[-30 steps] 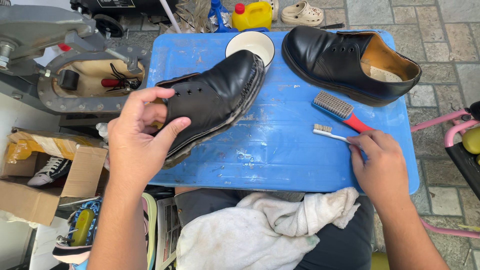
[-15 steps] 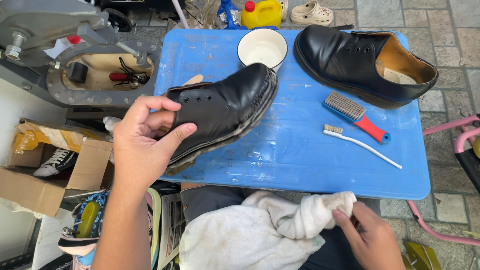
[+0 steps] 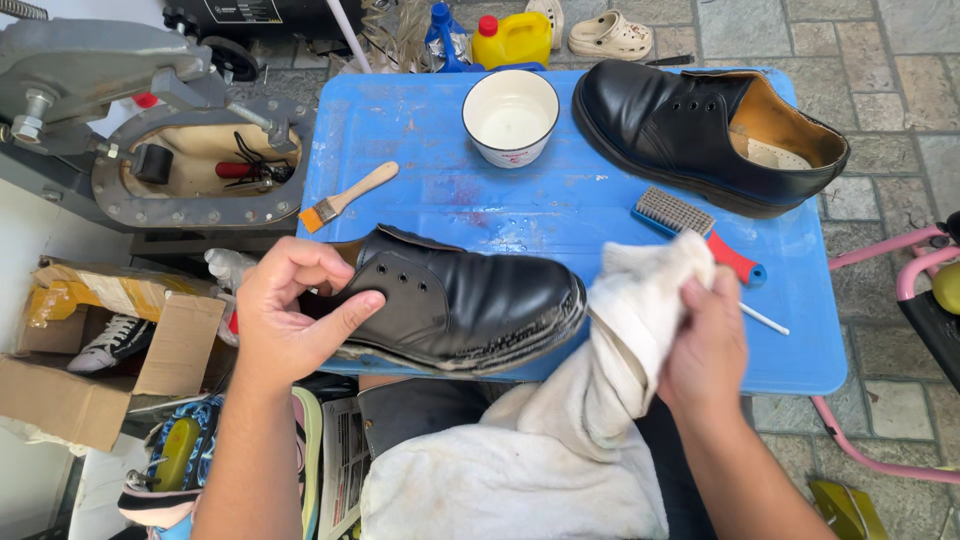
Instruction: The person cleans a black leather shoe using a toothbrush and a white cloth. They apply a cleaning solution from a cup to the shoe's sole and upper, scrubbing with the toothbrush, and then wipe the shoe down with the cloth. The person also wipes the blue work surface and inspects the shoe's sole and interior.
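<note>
My left hand (image 3: 290,320) grips the heel end of a black leather shoe (image 3: 470,305), holding it on its side over the near edge of the blue table (image 3: 560,220). My right hand (image 3: 705,345) is closed on a white cloth (image 3: 600,400) and lifts one end of it up beside the shoe's toe; the rest of the cloth lies on my lap. The second black shoe (image 3: 700,130) stands upright at the table's far right.
On the table lie a white bowl (image 3: 510,115), a small paintbrush (image 3: 345,197), a blue and red scrub brush (image 3: 695,228) and a white toothbrush (image 3: 765,320). A grey machine (image 3: 150,130) and cardboard box (image 3: 110,350) stand left; yellow jug (image 3: 510,38) behind.
My right hand let go of the toothbrush, dropped to my lap, took the white cloth and raised it toward the shoe's toe. My left hand lowered the shoe nearer to me.
</note>
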